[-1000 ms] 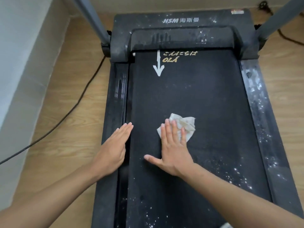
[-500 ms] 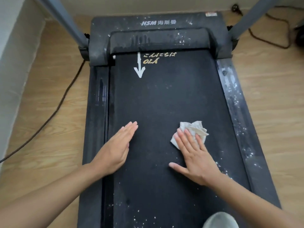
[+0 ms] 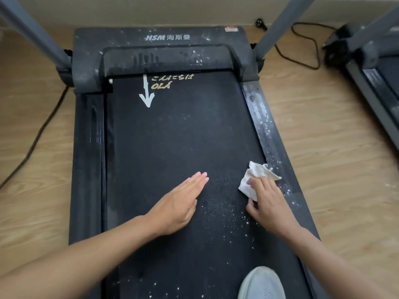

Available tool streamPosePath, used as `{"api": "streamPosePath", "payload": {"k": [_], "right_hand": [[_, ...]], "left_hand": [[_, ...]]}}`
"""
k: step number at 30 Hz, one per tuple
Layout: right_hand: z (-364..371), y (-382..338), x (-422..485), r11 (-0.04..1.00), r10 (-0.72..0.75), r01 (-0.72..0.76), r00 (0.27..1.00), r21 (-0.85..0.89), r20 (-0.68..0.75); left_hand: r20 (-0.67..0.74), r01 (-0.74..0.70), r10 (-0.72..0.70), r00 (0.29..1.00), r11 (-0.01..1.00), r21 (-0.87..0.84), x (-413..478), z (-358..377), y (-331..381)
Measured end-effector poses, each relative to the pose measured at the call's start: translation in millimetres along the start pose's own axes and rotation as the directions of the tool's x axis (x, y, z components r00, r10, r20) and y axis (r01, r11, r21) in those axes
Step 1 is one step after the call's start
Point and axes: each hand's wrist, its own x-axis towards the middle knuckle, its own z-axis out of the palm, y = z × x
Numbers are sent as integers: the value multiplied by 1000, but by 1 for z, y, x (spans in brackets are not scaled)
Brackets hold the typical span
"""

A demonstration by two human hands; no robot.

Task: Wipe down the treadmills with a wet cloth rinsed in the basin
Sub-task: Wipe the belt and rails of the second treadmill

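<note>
Gripping a crumpled white cloth [image 3: 257,175], right hand [image 3: 267,203] curls fingers and thumb round it at the right edge of the treadmill belt [image 3: 172,137]; the cloth's tip overlaps the speckled side rail [image 3: 274,143] beside the belt. Left hand [image 3: 179,203]: flat, fingers straight and together, on the belt's middle. Grey shoe [image 3: 261,283]: belt's near end.

On the treadmill [image 3: 162,50] belt [image 3: 172,137], a left hand [image 3: 179,203] rests at centre, a right hand [image 3: 267,201] holds a cloth [image 3: 254,175] touching the right rail [image 3: 265,126], a shoe [image 3: 261,283] nearer.
</note>
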Motion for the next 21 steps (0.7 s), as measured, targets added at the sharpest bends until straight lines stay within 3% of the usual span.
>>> {"api": "streamPosePath", "payload": {"k": [4, 7, 10, 12, 16, 18, 21], "right_hand": [[-3, -4, 23, 987, 134, -135, 991, 85, 15], [-25, -25, 35, 933, 128, -144, 989, 329, 67], [-62, -64, 43, 757, 117, -204, 977, 621, 178], [-85, -82, 48, 667, 75, -198, 977, 718, 200], [-110, -99, 53, 438, 118, -271, 962, 857, 244], [-110, -105, 52, 376, 200, -269, 958, 887, 206], [-101, -113, 46, 423, 319, -196, 946, 885, 57]], "left_hand": [[26, 14, -13, 1000, 999, -38, 4, 4, 6], [-2, 171, -175, 984, 964, -204, 16, -8, 19], [-16, 182, -205, 979, 900, -397, 36, -42, 39], [-21, 128, -155, 988, 877, -464, 46, -69, 52], [116, 225, -193, 974, 806, -548, 54, -116, 62], [176, 267, -201, 964, 759, -593, 53, -126, 62], [125, 350, -361, 924, 670, -654, 50, -124, 66]]}}
